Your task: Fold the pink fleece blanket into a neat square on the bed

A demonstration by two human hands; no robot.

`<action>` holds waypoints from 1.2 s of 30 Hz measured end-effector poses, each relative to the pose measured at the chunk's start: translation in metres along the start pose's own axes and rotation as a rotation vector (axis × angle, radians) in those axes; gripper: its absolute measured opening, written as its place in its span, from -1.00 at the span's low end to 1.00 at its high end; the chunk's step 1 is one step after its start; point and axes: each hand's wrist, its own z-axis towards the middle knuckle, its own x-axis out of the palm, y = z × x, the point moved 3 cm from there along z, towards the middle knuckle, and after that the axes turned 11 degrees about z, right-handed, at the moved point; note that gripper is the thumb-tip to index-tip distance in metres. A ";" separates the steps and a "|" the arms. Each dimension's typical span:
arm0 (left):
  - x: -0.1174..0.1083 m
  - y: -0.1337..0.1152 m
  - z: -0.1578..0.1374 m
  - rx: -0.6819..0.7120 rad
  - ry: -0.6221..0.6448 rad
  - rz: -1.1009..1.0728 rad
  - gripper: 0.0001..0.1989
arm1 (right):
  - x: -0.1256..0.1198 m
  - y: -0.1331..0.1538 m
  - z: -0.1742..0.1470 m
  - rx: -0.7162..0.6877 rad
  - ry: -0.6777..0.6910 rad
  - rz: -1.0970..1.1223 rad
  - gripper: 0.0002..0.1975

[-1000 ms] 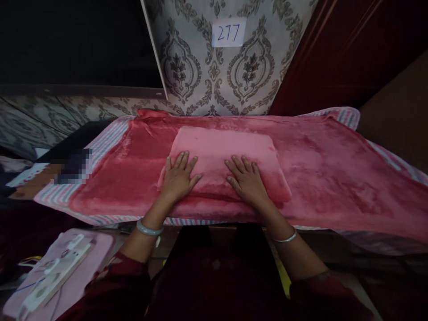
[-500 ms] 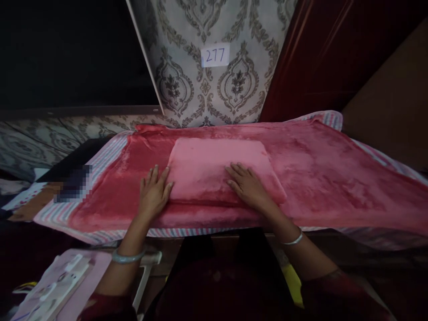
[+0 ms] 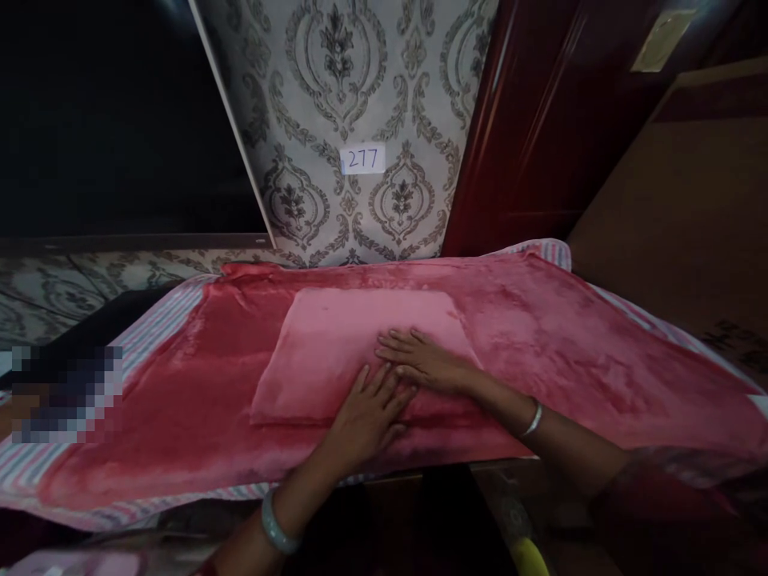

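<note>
A folded pink plush cloth [image 3: 336,336], roughly rectangular, lies flat on a larger red-pink plush blanket [image 3: 558,352]. My left hand [image 3: 373,412] rests on the folded cloth's near part with its fingers spread. Just beyond it, my right hand [image 3: 423,362] lies flat on the middle of the same cloth, fingers stretched out to the left. The fingertips of both hands come close together, and I cannot tell whether they touch. Neither hand grips anything. A bracelet circles each wrist.
A striped sheet [image 3: 162,324] shows around the blanket's edges. Behind stand a dark screen [image 3: 120,120], patterned wallpaper with a paper label [image 3: 362,158] reading 277, and a dark red glossy panel [image 3: 528,120]. A brown cardboard-like box [image 3: 690,216] rises at the right.
My left hand has moved right, from the folded cloth's left edge onto its near middle. My right hand has shifted slightly left across it. The camera view has tilted up.
</note>
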 end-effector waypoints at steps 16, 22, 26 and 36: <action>-0.004 0.002 -0.006 -0.014 -0.044 -0.011 -0.41 | -0.056 -0.127 0.065 0.337 -0.169 -0.022 -0.39; -0.002 0.002 -0.007 -0.014 -0.056 -0.020 -0.37 | -0.065 -0.116 0.066 0.393 -0.149 -0.087 -0.37; -0.009 0.001 -0.007 -0.026 -0.102 -0.013 -0.40 | -0.060 -0.063 0.075 0.204 -0.140 -0.197 -0.42; 0.002 -0.016 -0.035 -0.300 -0.123 0.034 -0.19 | 0.007 0.011 0.122 -0.243 0.152 -0.192 -0.39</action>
